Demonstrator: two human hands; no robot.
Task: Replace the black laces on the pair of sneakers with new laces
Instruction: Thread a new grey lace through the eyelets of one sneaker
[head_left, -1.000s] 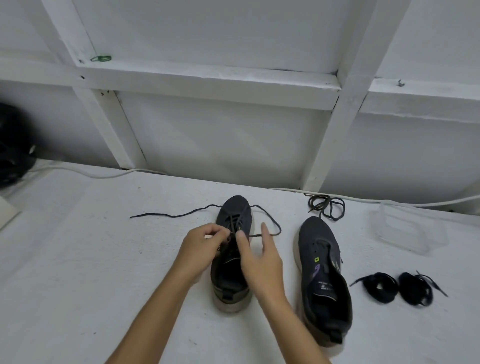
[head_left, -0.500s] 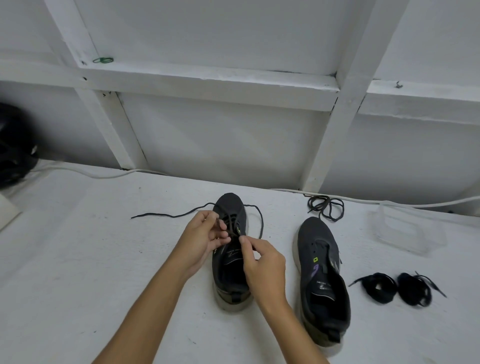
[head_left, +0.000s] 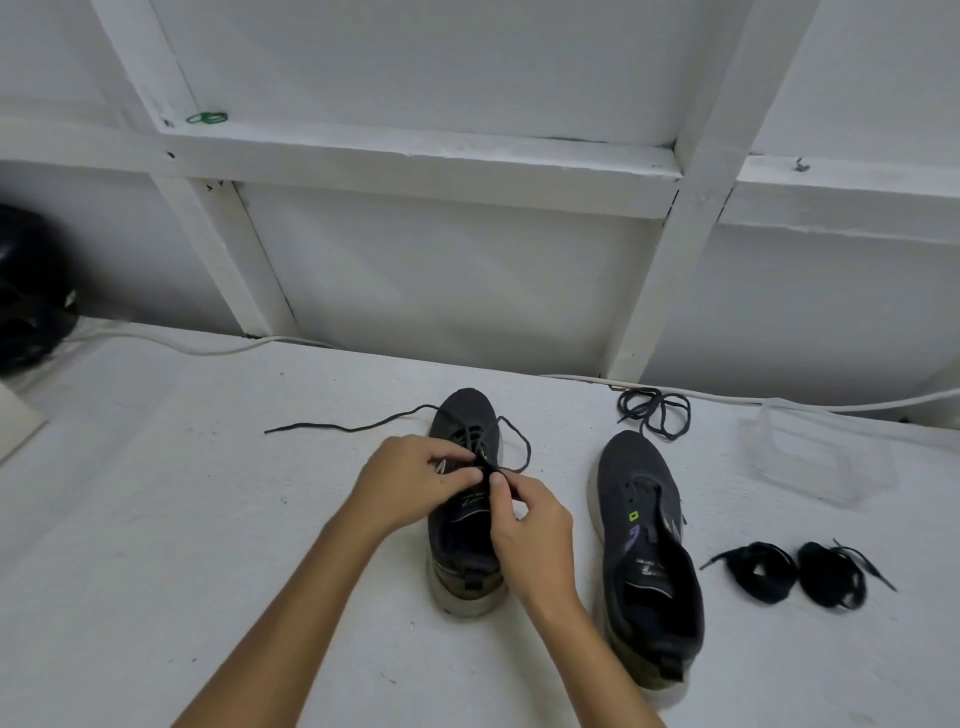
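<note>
Both hands, the left hand (head_left: 410, 480) and right hand (head_left: 530, 525), are pinched on the thin, limp black lace (head_left: 485, 452) over the dark knit sneaker (head_left: 467, 540) on the white desk (head_left: 156, 519); it is best gripped near its stiff tip.

Both hands have closed together over the left sneaker (head_left: 467, 499), the right hand (head_left: 530, 525) now pinching the lace (head_left: 514, 441)

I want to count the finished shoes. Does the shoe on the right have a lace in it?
No lace in it. The right sneaker shows bare eyelets, and a loose lace lies past its toe.
</note>
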